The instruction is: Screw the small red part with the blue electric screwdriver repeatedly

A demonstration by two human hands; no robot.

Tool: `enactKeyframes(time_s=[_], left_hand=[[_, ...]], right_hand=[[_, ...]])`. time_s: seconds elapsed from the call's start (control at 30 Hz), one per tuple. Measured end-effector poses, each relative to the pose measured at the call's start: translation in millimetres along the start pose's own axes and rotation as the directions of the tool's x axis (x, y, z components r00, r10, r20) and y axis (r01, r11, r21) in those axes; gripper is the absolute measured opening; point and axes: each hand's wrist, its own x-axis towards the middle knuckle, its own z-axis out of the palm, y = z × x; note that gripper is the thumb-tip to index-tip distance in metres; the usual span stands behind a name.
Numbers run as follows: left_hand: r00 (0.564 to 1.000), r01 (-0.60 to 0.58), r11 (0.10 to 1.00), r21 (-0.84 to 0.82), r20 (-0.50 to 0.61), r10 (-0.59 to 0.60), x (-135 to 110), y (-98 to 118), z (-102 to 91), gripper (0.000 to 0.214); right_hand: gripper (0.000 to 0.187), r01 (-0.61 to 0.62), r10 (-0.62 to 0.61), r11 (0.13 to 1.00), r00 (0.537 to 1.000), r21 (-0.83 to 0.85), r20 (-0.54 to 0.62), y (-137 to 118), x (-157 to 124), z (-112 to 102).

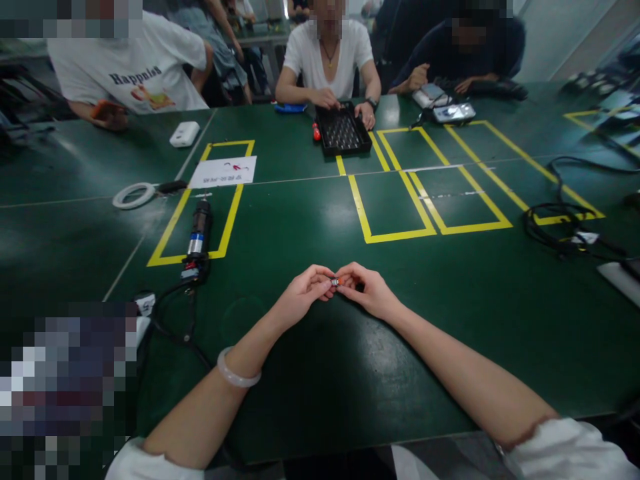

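My left hand (pixel 309 290) and my right hand (pixel 369 291) meet above the green table near its front edge. Between their fingertips is a small silver-and-orange part (pixel 335 283), too small for me to name its kind. Both hands are closed in a pinch, the left on the silver side and the right on the orange side. Fingers cover much of the part. To the left of my hands lies an electric screwdriver (pixel 198 230) with a black body and a blue-and-silver band, its cable running toward me.
Yellow tape rectangles (pixel 400 239) mark the green table (pixel 300 220). A white paper sign (pixel 223 173), a white cable coil (pixel 134 195) and a white box (pixel 185 134) lie left. Across, a person handles a black tray (pixel 344 150). Black cables (pixel 555 230) lie right.
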Motion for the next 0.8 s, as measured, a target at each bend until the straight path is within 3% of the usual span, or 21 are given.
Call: enactKeyframes(time_s=[0.2, 0.3, 0.47, 0.8], left_hand=[[0.995, -0.077, 0.990, 0.115, -0.060, 0.085, -2.6, 2.5, 4.2, 0.026], [0.991, -0.106, 0.976, 0.189, -0.063, 0.120, -3.8, 5.2, 4.4, 0.024], [0.987, -0.118, 0.979, 0.166, -0.086, 0.133, -3.5, 5.6, 4.3, 0.025], [0.945, -0.260, 0.913, 0.313, -0.113, 0.308, -6.0, 1.7, 4.6, 0.021]], right_hand=[[0.024, -0.052, 0.053, 0.997, 0.998, 0.054, -0.017, -2.9, 0.8, 1.1], [0.018, -0.076, 0.077, 0.996, 0.997, 0.051, -0.027, -4.3, 1.1, 0.7], [0.014, -0.009, 0.010, 1.000, 1.000, 0.014, -0.019, -3.4, 0.9, 0.9], [0.014, 0.032, -0.034, 0.998, 0.999, -0.060, -0.033, -0.3, 1.0, -0.7]])
